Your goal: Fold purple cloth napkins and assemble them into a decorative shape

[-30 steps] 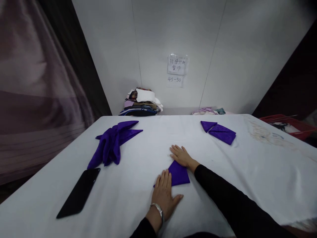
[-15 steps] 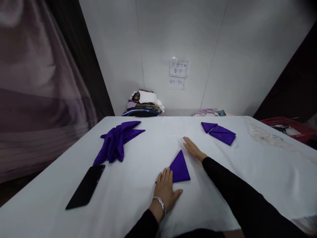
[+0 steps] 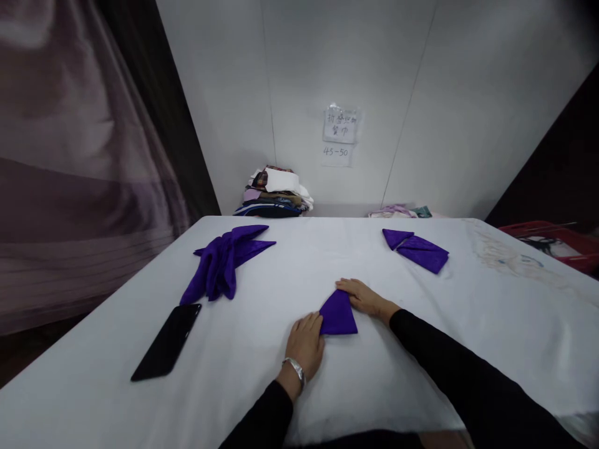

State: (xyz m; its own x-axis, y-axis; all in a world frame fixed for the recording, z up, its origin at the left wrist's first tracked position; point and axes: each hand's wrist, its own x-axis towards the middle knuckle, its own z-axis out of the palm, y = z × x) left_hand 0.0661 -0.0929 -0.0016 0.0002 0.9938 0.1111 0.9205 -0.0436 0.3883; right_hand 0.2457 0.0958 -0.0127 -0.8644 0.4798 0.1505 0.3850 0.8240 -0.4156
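Note:
A purple cloth napkin (image 3: 339, 316), folded into a triangle, lies on the white tabletop in front of me. My left hand (image 3: 305, 342), with a silver bracelet at the wrist, has its fingers closed on the napkin's left corner and covers it. At the top point, my right hand (image 3: 359, 295) reaches in from the right, its fingers together and bent over the tip. The napkin's lower right corner shows uncovered between the hands.
A loosely bunched purple napkin (image 3: 219, 262) lies at left, with a black phone (image 3: 167, 342) below it. Another folded purple napkin (image 3: 421, 251) rests at the back right. Behind the table (image 3: 262, 374) are stacked fabrics (image 3: 276, 193) and a red basket (image 3: 556, 246).
My right hand has come down and left from beside the napkin onto its top point. My left hand has drawn its fingers in at the left corner. The view has shifted slightly.

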